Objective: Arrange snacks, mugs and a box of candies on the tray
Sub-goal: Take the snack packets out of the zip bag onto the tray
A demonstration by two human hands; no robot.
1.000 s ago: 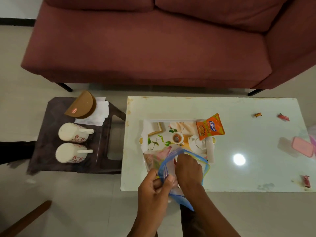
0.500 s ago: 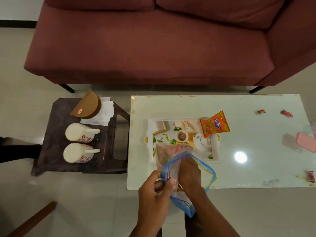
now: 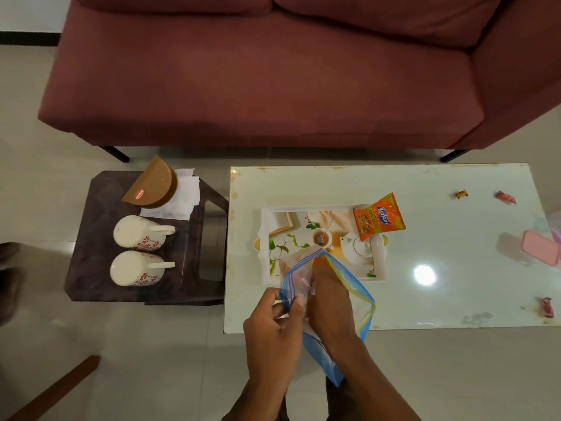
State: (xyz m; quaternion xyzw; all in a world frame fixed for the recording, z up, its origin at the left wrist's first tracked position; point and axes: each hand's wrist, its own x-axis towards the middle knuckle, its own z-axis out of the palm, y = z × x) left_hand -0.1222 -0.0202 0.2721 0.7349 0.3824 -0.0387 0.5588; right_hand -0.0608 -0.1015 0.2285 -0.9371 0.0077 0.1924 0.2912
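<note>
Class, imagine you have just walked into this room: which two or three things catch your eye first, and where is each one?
Nearest the viewer, the left hand holds open a clear zip bag while the right hand reaches inside it. Beyond them, an orange snack packet lies on the far right corner of the picture-printed tray on the white table. Two floral mugs stand on the dark side table to the left.

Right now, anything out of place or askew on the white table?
Yes. Three wrapped candies lie loose: two near the far right, one at the near right edge. The orange snack packet sits skewed, overhanging the tray at its far right corner.
</note>
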